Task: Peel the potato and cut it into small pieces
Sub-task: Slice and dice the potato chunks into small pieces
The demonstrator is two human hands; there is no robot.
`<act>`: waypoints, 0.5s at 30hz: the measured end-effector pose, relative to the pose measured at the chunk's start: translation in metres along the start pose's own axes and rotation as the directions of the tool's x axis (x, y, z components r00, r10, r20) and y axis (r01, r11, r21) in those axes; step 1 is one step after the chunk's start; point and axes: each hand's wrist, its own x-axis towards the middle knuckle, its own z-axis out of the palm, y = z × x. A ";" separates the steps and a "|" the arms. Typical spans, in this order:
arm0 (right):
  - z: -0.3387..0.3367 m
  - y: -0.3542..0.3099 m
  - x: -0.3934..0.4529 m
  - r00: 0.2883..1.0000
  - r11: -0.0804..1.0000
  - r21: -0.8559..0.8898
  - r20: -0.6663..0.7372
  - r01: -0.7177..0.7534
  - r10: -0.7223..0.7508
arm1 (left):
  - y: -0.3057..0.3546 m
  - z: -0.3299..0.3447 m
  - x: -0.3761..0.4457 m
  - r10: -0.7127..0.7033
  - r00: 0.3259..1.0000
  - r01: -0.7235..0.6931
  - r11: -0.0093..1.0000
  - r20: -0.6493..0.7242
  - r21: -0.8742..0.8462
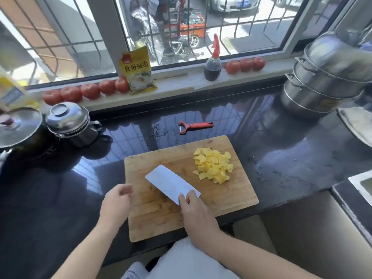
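Note:
A pile of small yellow potato pieces (213,167) lies on the far right part of the wooden cutting board (231,198). My right hand (196,213) grips the handle of a broad cleaver (171,183), whose flat blade points up and left over the board's middle. My left hand (116,202) hovers at the board's left edge with loosely curled fingers and holds nothing. A red peeler (194,126) rests on the dark counter behind the board.
The dark counter (281,158) carries a lidded steel pot (70,123) and a lid (18,125) at left, stacked steel bowls (322,85) at right. Tomatoes (90,90), a yellow packet (137,70) and a sauce bottle (213,63) line the windowsill. A sink edge (360,184) is at right.

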 end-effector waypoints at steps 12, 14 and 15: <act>0.021 -0.094 0.062 0.991 0.997 0.034 0.119 -0.069 0.064 | -0.047 -0.002 -0.014 -0.074 0.991 0.067 0.996 0.113 0.064; 0.016 -0.087 0.059 0.987 0.995 0.095 0.158 -0.036 0.021 | -0.050 -0.005 -0.018 -0.073 0.991 0.067 0.996 0.111 0.058; 0.010 -0.080 0.054 0.981 0.991 0.132 0.193 -0.026 0.000 | -0.051 -0.004 -0.022 -0.081 0.991 0.075 0.996 0.111 0.056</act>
